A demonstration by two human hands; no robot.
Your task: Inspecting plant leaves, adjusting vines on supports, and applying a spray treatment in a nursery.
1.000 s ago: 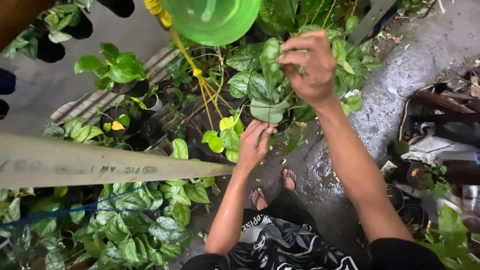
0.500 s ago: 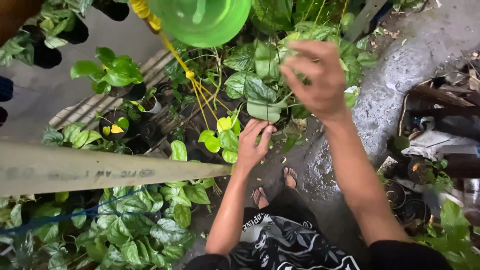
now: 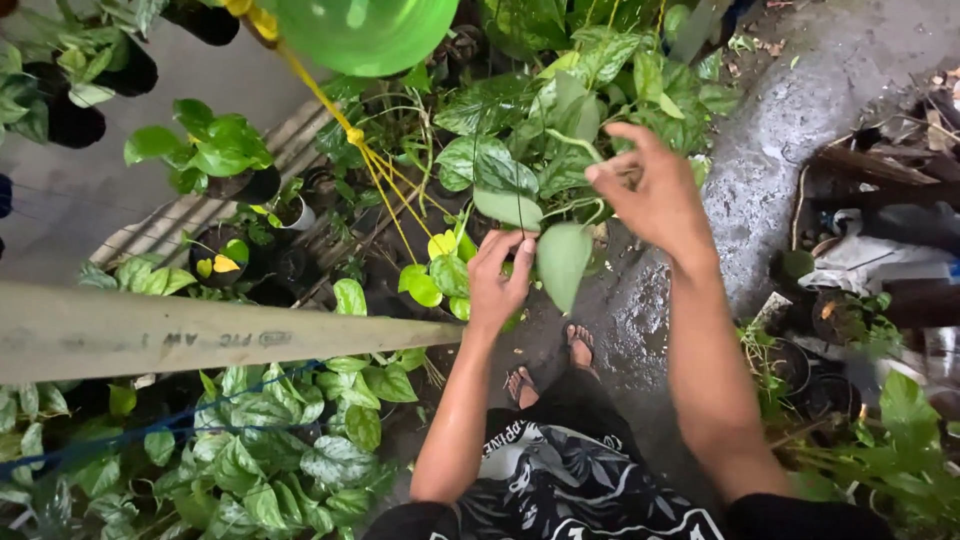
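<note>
- My left hand (image 3: pixel 497 283) is curled, fingers bent round the top of a pale green leaf (image 3: pixel 561 262) that hangs down just beside it; the fingertips touch the leaf's stalk end.
- My right hand (image 3: pixel 655 190) is raised higher, half closed, thumb and forefinger pinched on a thin green stem (image 3: pixel 578 146) that arches out of the vine (image 3: pixel 520 170).
- The other fingers of that hand are loosely spread and hold nothing.
- The vine is in front of me at chest height, its broad marbled leaves crowded between my two hands and the green pot (image 3: pixel 365 32) hanging above.
- Yellow cords (image 3: pixel 372 160) run down from beside the pot and fan out near the leaves.
- A pale pipe (image 3: pixel 200 335) crosses on my left, level with my left wrist.
- Below lies wet concrete ground (image 3: pixel 780 170), with my sandalled feet (image 3: pixel 545 370) on it.
- Potted plants (image 3: pixel 215 150) stand to the left on the ground, and dark pots (image 3: pixel 830 330) and clutter to the right.
</note>
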